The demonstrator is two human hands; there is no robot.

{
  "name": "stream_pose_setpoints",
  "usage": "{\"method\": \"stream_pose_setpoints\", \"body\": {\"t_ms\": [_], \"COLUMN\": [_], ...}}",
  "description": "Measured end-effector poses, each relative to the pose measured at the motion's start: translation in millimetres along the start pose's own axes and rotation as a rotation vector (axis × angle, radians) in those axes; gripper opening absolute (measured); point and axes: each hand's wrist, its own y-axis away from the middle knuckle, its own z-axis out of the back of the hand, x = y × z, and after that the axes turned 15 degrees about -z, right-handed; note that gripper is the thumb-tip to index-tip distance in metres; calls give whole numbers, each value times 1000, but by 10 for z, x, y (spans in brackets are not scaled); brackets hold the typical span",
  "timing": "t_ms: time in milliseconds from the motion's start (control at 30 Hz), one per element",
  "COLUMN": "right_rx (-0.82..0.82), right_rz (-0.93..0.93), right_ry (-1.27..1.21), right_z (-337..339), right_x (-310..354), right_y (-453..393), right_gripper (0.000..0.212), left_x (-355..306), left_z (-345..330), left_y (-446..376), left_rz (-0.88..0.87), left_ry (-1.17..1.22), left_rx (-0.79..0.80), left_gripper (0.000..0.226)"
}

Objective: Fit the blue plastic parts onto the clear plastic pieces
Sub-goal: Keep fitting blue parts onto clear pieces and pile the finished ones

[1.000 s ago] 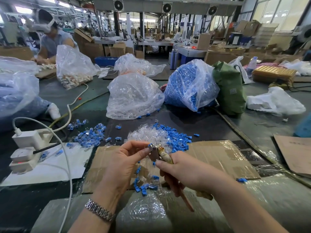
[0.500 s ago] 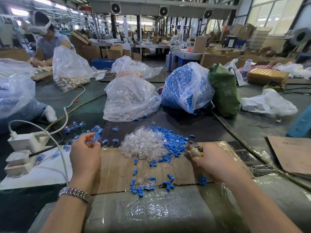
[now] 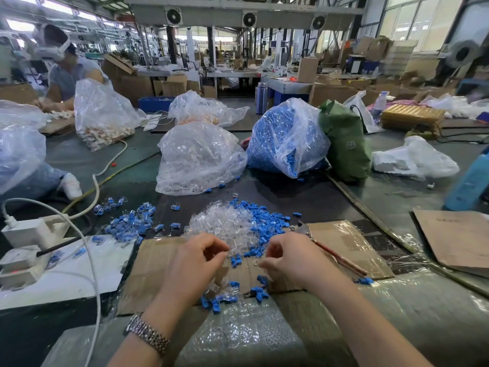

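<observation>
A heap of clear plastic pieces (image 3: 225,223) lies at the far edge of a cardboard sheet (image 3: 346,242), with loose blue parts (image 3: 268,223) against its right side. More blue parts (image 3: 232,296) are scattered near the front. My left hand (image 3: 195,263) has its fingers curled, thumb and forefinger pinching at the near edge of the clear heap. Beside it, my right hand (image 3: 293,260) is curled with its fingertips down by a tiny clear piece on the cardboard; I cannot see whether it holds anything. Fitted blue-and-clear pieces (image 3: 129,223) lie to the left.
Red-handled pliers (image 3: 307,230) lie on the cardboard right of my right hand. A white power strip with cables (image 3: 31,231) is at the left. Behind the heaps stand a clear bag (image 3: 198,160), a blue-filled bag (image 3: 285,136) and a green bag (image 3: 346,144). Another person (image 3: 66,72) works far left.
My left hand came back from the fitted pile on the left to the clear heap. My right hand let go of the pliers and moved left towards the middle.
</observation>
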Motion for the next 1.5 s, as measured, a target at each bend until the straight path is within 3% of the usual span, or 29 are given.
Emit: {"method": "stream_pose_setpoints", "body": {"t_ms": [133, 333, 467, 700, 800, 933, 1033, 1200, 1500], "right_rx": [94, 19, -75, -87, -68, -151, -220, -227, -223], "right_rz": [27, 2, 16, 46, 80, 242, 383, 469, 483], "right_ry": [21, 83, 46, -137, -238, -347, -344, -254, -232], "right_z": [-74, -102, -24, 94, 98, 125, 158, 180, 198], "right_x": [21, 17, -47, -111, -124, -60, 18, 139, 167], "right_y": [54, 22, 10, -4, 8, 69, 135, 215, 295], "right_gripper": [18, 12, 20, 3, 11, 17, 20, 17, 7], "left_x": [-13, -103, -128, -123, -161, -141, -100, -100, -183], "left_z": [-55, -279, -393, -412, -323, -132, -50, -41, -1], "left_y": [-13, -197, -289, -230, -194, -99, -62, -41, -16], "left_rz": [-72, -308, -402, -393, -184, 211, 310, 323, 279], "left_ry": [-45, -280, -350, -347, -81, 707, 1028, 1213, 1260], "left_rx": [52, 254, 272, 220, 143, 15, 4, 18, -4], "left_gripper": [13, 26, 27, 9, 3, 18, 26, 22, 24]}}
